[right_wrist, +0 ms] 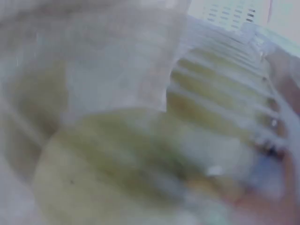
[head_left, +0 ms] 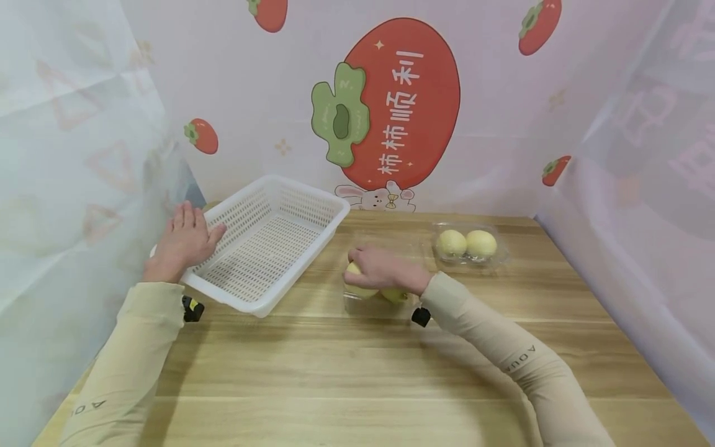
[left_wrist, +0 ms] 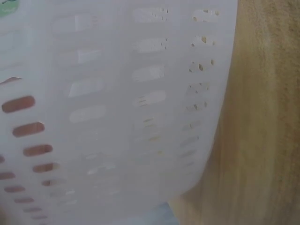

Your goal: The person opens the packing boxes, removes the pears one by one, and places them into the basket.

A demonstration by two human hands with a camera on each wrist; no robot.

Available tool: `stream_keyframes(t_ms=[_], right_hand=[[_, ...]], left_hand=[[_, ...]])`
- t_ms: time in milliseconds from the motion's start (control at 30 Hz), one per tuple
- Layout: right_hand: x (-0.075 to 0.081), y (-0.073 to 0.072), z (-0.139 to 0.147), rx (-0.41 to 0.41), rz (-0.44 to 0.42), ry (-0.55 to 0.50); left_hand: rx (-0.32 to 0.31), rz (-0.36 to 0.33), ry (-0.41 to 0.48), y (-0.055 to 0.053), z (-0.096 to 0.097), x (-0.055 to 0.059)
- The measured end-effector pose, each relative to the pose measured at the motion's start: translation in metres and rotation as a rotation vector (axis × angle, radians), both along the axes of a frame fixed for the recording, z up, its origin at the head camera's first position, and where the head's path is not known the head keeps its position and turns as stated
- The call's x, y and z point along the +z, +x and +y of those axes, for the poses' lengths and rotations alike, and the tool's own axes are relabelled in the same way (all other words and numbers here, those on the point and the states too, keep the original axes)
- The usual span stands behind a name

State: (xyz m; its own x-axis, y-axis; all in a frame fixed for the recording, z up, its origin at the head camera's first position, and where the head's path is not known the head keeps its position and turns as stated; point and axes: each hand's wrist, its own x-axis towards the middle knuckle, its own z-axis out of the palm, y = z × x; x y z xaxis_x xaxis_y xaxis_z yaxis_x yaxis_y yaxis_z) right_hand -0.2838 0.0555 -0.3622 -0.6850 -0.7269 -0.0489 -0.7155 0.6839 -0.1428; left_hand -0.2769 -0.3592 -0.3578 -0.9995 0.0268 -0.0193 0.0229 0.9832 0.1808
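Note:
My left hand (head_left: 184, 239) lies along the left rim of a white slotted plastic basket (head_left: 262, 304), fingers straight and thumb spread toward the inside. In the left wrist view the slotted basket wall (left_wrist: 117, 122) fills most of the picture. My right hand (head_left: 380, 268) reaches from above into a clear plastic box (head_left: 354, 305), its fingers curled round a round pale-yellow fruit (head_left: 357, 282). Another yellow fruit (head_left: 394, 295) sits under that hand, partly hidden. In the blurred right wrist view, a yellow-green fruit (right_wrist: 93, 173) appears large and close.
A second clear box (head_left: 472, 257) with two pale-yellow fruits (head_left: 481, 243) stands at the back right of the wooden table (head_left: 357, 385). Printed sheets hang at the back and both sides. A black wrist camera (head_left: 421, 316) sits under the right wrist.

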Motion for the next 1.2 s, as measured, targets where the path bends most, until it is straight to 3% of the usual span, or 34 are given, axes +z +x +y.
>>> stream_keyframes(t_ms=[133,300,467,700,1200], right_hand=[[0.012,-0.001,0.000,0.019,0.050,-0.024],[0.014,0.000,0.005,0.040,0.085,-0.010],[0.019,-0.001,0.012,0.018,0.066,-0.025],[0.043,-0.006,0.011,0.035,0.146,-0.026],[0.083,-0.030,-0.034,0.065,0.214,-0.024]], left_hand=[[0.005,0.007,0.003,-0.001,0.001,0.000],[0.008,0.016,-0.007,-0.003,0.003,-0.001],[0.003,0.020,-0.013,-0.004,0.005,-0.003],[0.005,0.013,0.003,-0.004,0.007,-0.001],[-0.010,0.026,-0.016,0.000,0.000,-0.003]])
